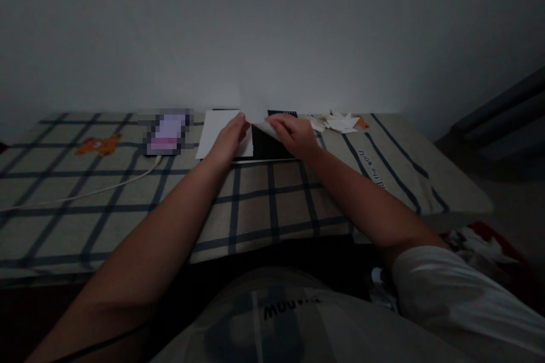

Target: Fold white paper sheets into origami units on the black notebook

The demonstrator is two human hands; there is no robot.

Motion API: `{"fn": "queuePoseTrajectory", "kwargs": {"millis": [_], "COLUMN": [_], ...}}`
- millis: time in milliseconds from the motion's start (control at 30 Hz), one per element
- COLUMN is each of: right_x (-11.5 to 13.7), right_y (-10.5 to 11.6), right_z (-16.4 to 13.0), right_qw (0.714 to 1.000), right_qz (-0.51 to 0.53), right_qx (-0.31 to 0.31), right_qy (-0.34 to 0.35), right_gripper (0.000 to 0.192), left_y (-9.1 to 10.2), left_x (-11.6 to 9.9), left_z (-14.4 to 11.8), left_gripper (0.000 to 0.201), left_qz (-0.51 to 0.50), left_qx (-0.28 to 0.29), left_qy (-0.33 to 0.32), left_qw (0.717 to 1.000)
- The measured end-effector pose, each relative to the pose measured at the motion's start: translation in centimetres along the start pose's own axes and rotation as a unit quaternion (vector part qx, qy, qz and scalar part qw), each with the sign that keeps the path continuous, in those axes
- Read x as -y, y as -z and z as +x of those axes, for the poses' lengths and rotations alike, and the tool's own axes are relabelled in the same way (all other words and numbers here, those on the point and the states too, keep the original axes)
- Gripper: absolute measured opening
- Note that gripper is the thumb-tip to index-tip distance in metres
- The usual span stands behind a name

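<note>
A white sheet of paper (216, 127) lies over the left part of a flat black notebook or board (272, 146). My left hand (232, 139) is closed at the right side of that sheet, thumb and fingers pinched together at its edge. My right hand (294, 135) pinches a lifted, curled piece of white paper (264, 126) above the black surface. Whether this piece is still joined to the sheet on the left, I cannot tell. Crumpled white paper scraps (340, 122) lie just beyond my right hand.
A phone with a lit, blurred screen (168, 131) lies to the left, a white cable (106, 186) running from it. A checked cloth (255, 204) covers the table, which meets a plain wall (272, 28). Past the table's right end are dark items and a red thing (485, 229).
</note>
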State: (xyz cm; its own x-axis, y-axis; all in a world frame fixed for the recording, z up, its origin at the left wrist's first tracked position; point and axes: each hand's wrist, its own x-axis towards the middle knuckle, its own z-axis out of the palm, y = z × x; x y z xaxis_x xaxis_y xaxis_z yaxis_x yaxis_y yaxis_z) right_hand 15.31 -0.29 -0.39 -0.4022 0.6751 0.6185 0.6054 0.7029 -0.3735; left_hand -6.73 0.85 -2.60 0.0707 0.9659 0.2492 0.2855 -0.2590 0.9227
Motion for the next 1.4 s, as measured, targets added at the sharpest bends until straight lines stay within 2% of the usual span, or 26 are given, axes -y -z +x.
{"fn": "queuePoseTrajectory", "kwargs": {"millis": [67, 133, 267, 367, 433, 533, 600, 633, 700, 767, 900, 1000, 1100, 1167, 1233, 1333, 1400], "right_x": [0.1, 0.0, -0.4, -0.6, -0.8, -1.4, -2.1, -2.5, -3.5, -4.7, -7.3, -8.1, -7.3, -6.2, -5.1, -3.9, -3.2], "right_y": [-0.6, -1.1, -1.4, -1.1, -1.1, -1.5, -2.1, -2.5, -2.9, -3.1, -2.5, -1.7, -1.1, -0.6, -0.3, -0.6, -1.4], "right_z": [-0.1, -0.1, -0.1, 0.0, 0.1, 0.5, 0.9, 1.0, 1.4, 1.6, 1.4, 0.9, 0.5, 0.5, 0.6, 0.8, 0.7], "right_qw": [0.999, 0.996, 0.991, 0.992, 0.995, 0.999, 0.998, 0.995, 0.983, 0.971, 0.977, 0.981, 0.964, 0.953, 0.958, 0.986, 0.98], "right_qz": [0.019, 0.034, 0.058, 0.05, 0.034, -0.004, -0.03, -0.03, 0.01, 0.059, 0.025, -0.056, -0.12, -0.157, -0.173, -0.116, -0.041], "right_qx": [0.038, 0.07, 0.112, 0.11, 0.089, 0.03, -0.006, -0.02, -0.014, 0.014, -0.008, -0.01, 0.022, 0.05, 0.067, 0.114, 0.183], "right_qy": [0.022, 0.031, 0.041, 0.029, 0.002, -0.037, -0.063, -0.098, -0.184, -0.232, -0.21, -0.188, -0.237, -0.253, -0.218, -0.046, 0.073], "right_gripper": [0.053, 0.049, 0.049, 0.049, 0.048, 0.046, 0.062, 0.07, 0.078, 0.08, 0.074, 0.07, 0.066, 0.065, 0.059, 0.044, 0.036], "left_y": [-0.2, -0.2, 0.3, 1.0, 1.4, 1.7, 1.6, 1.5, 1.3, 1.2, 2.1, 3.8, 5.4, 5.9, 6.1, 5.8, 5.5], "left_x": [-0.1, -0.2, 0.0, 0.4, 0.5, 0.3, 0.1, 0.0, 0.0, 0.3, 1.1, 1.1, 0.6, 0.2, -0.2, -0.9, -1.3], "left_z": [0.2, 0.2, 0.0, 0.2, 0.5, 0.6, 0.5, 0.4, 0.2, 0.3, 0.7, 0.7, 0.0, -0.7, -1.6, -2.9, -3.6], "left_gripper": [0.06, 0.053, 0.056, 0.054, 0.055, 0.061, 0.063, 0.063, 0.064, 0.063, 0.071, 0.076, 0.067, 0.076, 0.088, 0.089, 0.084], "left_qz": [-0.119, -0.173, -0.156, -0.093, -0.056, -0.035, -0.032, -0.033, -0.039, -0.035, 0.071, 0.257, 0.383, 0.414, 0.446, 0.482, 0.502], "left_qx": [0.001, -0.004, -0.018, -0.071, -0.092, -0.069, -0.053, -0.049, -0.036, -0.02, -0.036, -0.024, 0.075, 0.146, 0.18, 0.219, 0.217], "left_qy": [0.061, 0.093, 0.087, 0.058, 0.026, -0.002, -0.015, -0.023, -0.039, -0.045, -0.039, -0.103, -0.134, -0.119, -0.081, -0.032, -0.016], "left_qw": [0.991, 0.981, 0.984, 0.991, 0.994, 0.997, 0.998, 0.998, 0.998, 0.998, 0.996, 0.961, 0.911, 0.891, 0.873, 0.847, 0.837]}}
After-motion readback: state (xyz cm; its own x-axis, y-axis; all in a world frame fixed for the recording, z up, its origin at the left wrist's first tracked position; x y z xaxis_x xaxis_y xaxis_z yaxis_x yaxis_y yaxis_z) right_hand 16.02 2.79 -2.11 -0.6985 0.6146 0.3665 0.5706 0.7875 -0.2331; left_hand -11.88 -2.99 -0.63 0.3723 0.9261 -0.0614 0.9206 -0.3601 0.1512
